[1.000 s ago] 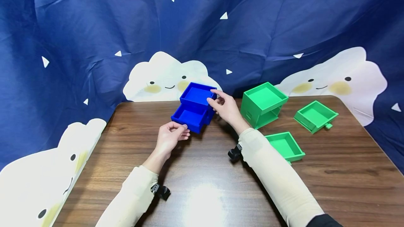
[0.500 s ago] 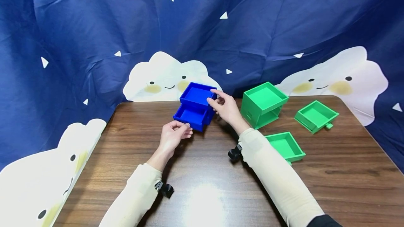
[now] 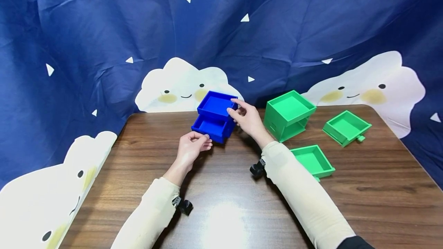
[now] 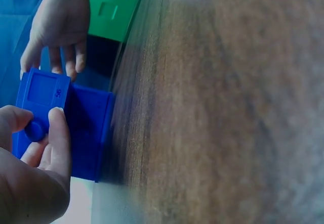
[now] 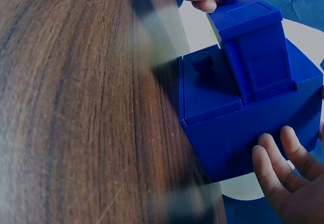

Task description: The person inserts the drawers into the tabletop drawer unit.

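A small blue drawer cabinet (image 3: 218, 103) with a tray-like top stands at the middle back of the table. Its upper drawer (image 3: 209, 126) is partly pulled out, and the lower drawer (image 5: 210, 95) sits in the cabinet. My left hand (image 3: 189, 150) pinches the round knob (image 4: 35, 131) on the upper drawer's front between thumb and fingers. On the other side, my right hand (image 3: 248, 119) rests against the cabinet, thumb and index finger at the top rim. Its other fingers (image 5: 276, 158) lie fairly straight along the side wall.
Right of the blue cabinet stands a green cabinet (image 3: 273, 120) with an open front. Two loose green drawers lie nearby, one far drawer (image 3: 347, 125) and one nearer drawer (image 3: 315, 159) partly behind the right sleeve. A blue cloud-print curtain (image 3: 221, 22) hangs behind the wooden table (image 3: 145, 145).
The upper blue drawer has slid a little further into its cabinet, with my left hand on the knob shifting slightly right and forward. My right hand and the cabinet have stayed put.
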`<act>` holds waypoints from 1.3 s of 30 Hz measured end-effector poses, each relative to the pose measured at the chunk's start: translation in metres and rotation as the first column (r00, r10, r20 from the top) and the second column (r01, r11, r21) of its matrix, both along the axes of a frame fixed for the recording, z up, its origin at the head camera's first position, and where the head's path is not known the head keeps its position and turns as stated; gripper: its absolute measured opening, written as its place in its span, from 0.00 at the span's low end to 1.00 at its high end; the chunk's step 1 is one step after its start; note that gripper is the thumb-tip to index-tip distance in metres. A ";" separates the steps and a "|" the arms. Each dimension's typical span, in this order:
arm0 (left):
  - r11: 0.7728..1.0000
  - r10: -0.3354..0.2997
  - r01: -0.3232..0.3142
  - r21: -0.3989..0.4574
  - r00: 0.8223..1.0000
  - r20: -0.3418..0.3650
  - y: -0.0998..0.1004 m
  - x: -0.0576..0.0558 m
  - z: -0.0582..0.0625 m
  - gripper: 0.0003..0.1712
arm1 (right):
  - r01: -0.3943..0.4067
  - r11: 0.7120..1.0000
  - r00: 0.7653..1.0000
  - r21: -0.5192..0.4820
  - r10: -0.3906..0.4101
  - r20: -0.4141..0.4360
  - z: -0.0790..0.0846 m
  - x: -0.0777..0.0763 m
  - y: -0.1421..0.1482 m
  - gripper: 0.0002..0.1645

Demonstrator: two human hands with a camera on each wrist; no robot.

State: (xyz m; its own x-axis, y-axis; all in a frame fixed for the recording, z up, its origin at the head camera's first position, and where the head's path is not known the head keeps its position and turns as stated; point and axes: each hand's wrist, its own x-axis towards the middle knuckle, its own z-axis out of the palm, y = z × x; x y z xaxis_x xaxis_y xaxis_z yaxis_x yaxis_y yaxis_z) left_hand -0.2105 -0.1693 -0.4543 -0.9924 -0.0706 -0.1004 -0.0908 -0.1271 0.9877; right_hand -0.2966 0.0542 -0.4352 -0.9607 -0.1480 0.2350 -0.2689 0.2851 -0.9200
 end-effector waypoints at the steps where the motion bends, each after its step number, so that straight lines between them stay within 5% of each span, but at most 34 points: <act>1: 1.000 0.000 0.000 0.006 1.000 0.000 0.000 0.000 0.000 0.03 | 0.001 1.000 1.000 -0.001 -0.001 0.001 0.000 0.001 0.000 0.29; 39: 1.000 0.006 -0.006 0.024 1.000 -0.002 0.010 -0.026 -0.001 0.07 | 0.001 1.000 1.000 -0.016 -0.001 -0.005 0.002 0.003 -0.001 0.29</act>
